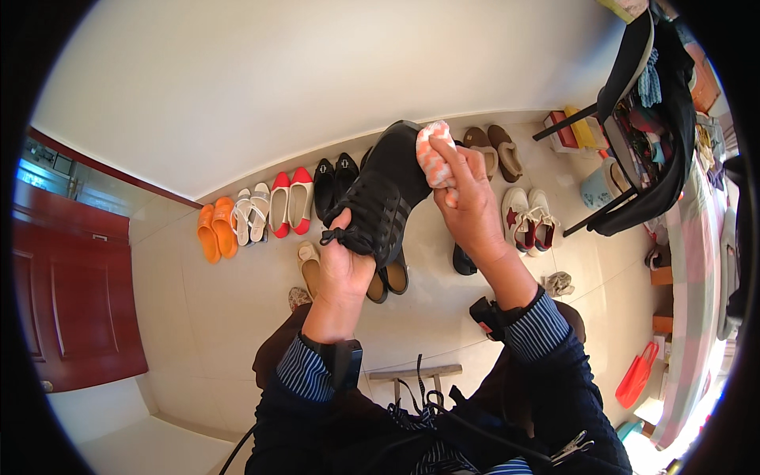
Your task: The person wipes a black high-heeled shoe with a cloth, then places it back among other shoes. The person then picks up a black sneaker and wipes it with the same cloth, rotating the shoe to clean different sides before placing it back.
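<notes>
A black lace-up sneaker [389,184] is held up in the middle of the view, its toe pointing up towards the wall. My left hand [345,255] grips it at the heel and ankle opening, beside the tied lace bow. Bunched in my right hand [469,196] is an orange-and-white patterned cloth [436,157], which lies against the side of the sneaker's toe. Below the held sneaker, black shoes with tan insoles [395,276] stand on the floor, partly hidden by it. Another black shoe [464,260] sits under my right forearm.
Along the wall stand orange slippers [224,222], white sandals [259,211], red-and-cream flats [301,202], black flats [324,184] and brown slippers [506,154]. White sneakers [515,217] and a crumpled cloth [558,284] lie right. A black-framed chair [617,148] stands upper right, a wooden stool [415,373] below.
</notes>
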The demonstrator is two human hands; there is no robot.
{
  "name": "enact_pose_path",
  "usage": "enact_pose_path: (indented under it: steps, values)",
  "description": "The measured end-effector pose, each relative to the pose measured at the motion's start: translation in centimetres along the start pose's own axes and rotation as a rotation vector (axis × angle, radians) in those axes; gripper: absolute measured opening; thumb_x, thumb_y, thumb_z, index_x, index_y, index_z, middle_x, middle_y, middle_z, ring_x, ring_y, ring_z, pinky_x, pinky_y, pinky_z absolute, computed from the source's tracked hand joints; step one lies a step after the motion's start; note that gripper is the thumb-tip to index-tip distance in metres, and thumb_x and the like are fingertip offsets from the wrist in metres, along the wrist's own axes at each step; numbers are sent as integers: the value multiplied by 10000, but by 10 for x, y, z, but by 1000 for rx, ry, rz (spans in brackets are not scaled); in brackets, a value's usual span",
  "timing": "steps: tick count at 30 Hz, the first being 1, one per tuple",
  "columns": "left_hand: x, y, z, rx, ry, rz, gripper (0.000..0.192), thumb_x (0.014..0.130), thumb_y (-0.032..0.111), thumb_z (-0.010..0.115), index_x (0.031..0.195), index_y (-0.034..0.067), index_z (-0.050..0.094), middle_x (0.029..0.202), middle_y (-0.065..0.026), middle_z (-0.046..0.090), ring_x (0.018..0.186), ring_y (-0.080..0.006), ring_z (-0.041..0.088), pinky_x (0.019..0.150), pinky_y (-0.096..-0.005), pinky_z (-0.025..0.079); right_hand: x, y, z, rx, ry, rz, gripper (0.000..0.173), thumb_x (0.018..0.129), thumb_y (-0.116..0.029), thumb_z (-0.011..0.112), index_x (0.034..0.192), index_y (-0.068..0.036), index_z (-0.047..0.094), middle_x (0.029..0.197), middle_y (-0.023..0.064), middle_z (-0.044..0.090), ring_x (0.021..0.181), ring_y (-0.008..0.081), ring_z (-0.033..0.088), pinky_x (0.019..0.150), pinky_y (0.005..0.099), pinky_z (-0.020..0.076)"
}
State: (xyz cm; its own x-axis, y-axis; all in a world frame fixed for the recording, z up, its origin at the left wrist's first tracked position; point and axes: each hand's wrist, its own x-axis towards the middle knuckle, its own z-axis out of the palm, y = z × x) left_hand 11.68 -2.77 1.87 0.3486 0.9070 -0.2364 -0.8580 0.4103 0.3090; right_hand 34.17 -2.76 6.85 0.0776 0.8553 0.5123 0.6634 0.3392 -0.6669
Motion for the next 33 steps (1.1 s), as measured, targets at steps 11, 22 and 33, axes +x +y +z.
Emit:
enact_pose_path:
  steps: [11,22,33]
  values:
    - [21,36,-45,-485,-273,-84,505,1112,199,406,1528,-82,459,1534,-249,558,1410,-366,563,1241,-505,411,-44,-29,15,190,-662,184,415,844,-8,662,1235,-150,663,1098,153,702,907,417,702,801,464,596]
    - [22,10,-41,-448,-149,-147,495,1110,218,398,1505,-64,497,1497,-253,589,1383,-391,576,1211,-536,428,-33,-2,30,73,-138,94,624,855,71,685,1451,-83,584,1229,180,664,956,299,726,853,366,587]
    - [17,45,-22,-489,-173,-87,479,1102,192,412,1501,-59,499,1503,-234,587,1379,-380,579,1200,-527,441,-11,1,-18,753,-926,416,318,969,-117,674,1288,-106,680,1122,40,731,882,127,701,766,294,577]
